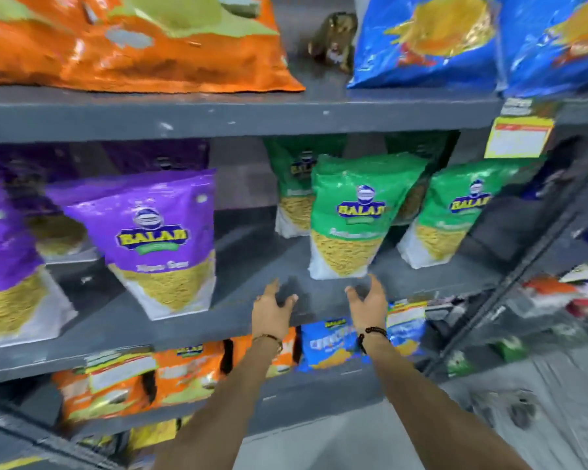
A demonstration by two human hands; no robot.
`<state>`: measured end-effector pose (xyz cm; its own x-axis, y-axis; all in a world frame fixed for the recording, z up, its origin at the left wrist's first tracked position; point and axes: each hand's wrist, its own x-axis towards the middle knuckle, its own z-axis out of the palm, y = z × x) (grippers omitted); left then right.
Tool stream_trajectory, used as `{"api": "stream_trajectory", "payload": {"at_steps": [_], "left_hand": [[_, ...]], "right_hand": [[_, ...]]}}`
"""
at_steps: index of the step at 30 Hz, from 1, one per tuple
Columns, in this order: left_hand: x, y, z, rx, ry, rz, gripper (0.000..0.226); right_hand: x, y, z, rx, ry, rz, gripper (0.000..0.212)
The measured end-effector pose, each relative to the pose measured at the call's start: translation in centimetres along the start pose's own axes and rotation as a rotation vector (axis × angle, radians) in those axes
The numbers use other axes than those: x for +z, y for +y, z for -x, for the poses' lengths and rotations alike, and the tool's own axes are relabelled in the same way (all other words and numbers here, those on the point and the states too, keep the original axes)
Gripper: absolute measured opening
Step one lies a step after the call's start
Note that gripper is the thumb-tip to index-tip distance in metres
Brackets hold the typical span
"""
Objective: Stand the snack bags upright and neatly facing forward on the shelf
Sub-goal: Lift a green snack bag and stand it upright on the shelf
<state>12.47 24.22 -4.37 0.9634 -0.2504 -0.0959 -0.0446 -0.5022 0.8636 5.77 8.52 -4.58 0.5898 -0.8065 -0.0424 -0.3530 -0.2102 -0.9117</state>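
While both hands are empty and open, the next job looks like fixing the green Balaji bag [357, 218] that stands in the middle of the grey shelf [238, 313]. The left hand [271, 312] is near the front edge of the shelf, with its fingers spread and holding nothing. The right hand [369, 305] is just under the bottom right corner of the green bag, also spread wide and holding nothing. I cannot tell if it touches the bag.

The green bag stands up with its front to us, but it leans a little and sits nearer than the other green bag [455, 212] on its right. One more green bag [294, 184] hides far back behind it. On the left, a purple Balaji bag [160, 242] stands near the front too, tipped a bit.

To do this well, I think each hand should take one side of the bag, low down, where it is fat and full. Squeeze softly, so the snacks inside do not break. Set its flat bottom square on the shelf, turn the name to the front, and line it up with the bag beside it. Move slowly, or the bags behind may fall over
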Motion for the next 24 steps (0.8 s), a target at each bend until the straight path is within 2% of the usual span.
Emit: {"api": "stream_trajectory", "payload": {"at_steps": [3, 7, 9, 12, 14, 24], "left_hand": [[3.3, 2.7, -1.8, -0.031, -0.031, 0.026, 0.068], [5.6, 4.2, -3.8, -0.084, -0.046, 0.002, 0.083], [6.1, 4.6, -4.4, -0.090, -0.039, -0.037, 0.084], [6.6, 5.3, -4.6, -0.087, -0.023, -0.087, 0.069], [6.6, 5.5, -4.7, -0.076, -0.008, -0.071, 0.060], [4.2, 4.8, -3.7, -0.145, 0.068, 0.047, 0.049]], "right_hand": [[-2.9, 0.0, -4.5, 0.047, -0.120, -0.046, 0.084], [-4.9, -0.3, -8.5, 0.099, -0.367, -0.112, 0.092], [-5.0, -0.6, -9.5, 0.085, -0.444, -0.105, 0.088], [-4.4, -0.2, -10.4, -0.013, -0.507, -0.064, 0.064], [-4.0, 0.3, -10.8, -0.035, -0.516, -0.083, 0.063], [-1.9, -1.3, -9.7, -0.117, -0.628, -0.041, 0.049]]}}
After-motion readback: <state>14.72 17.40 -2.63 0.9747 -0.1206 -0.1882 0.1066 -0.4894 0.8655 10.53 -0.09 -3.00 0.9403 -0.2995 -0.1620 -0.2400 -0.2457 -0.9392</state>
